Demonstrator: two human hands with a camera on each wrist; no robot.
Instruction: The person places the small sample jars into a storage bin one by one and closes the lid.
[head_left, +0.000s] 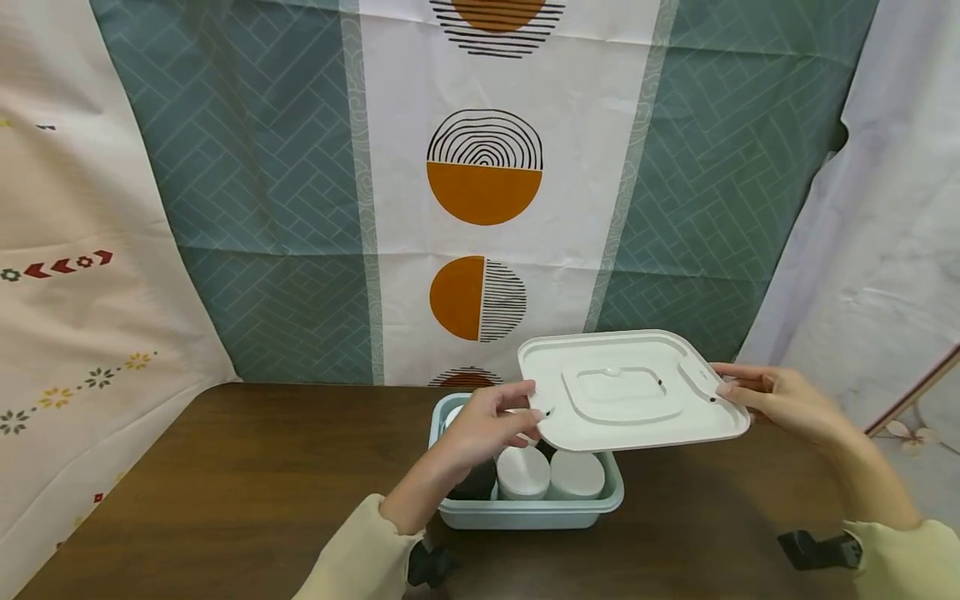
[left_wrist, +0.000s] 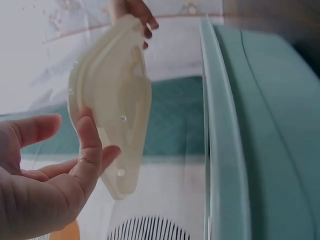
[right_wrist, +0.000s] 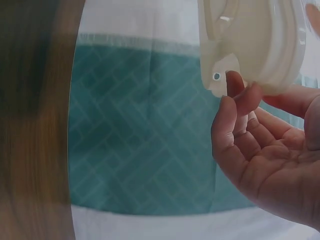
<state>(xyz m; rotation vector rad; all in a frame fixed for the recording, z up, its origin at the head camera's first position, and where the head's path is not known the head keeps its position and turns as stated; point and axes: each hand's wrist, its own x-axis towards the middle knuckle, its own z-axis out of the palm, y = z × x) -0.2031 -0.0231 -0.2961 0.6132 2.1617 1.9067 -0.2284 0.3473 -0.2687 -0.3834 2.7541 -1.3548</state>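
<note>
A white rectangular plastic lid point(head_left: 633, 390) is held tilted above the right part of a light blue plastic box point(head_left: 532, 518). My right hand point(head_left: 787, 400) pinches the lid's right end between thumb and fingers. At the lid's left end is my left hand point(head_left: 487, 421). In the left wrist view, its fingers point(left_wrist: 90, 150) reach the lid's edge, while the thumb stands apart from it. Inside the box are several white round-topped containers point(head_left: 577, 475) and dark items point(head_left: 476, 482). The lid and left hand hide part of the contents.
The box rests on a brown wooden table point(head_left: 300, 467). Behind it hangs a patterned curtain point(head_left: 487, 233) in teal and white. Pale cloths hang at the left point(head_left: 112, 292) and right point(head_left: 885, 275).
</note>
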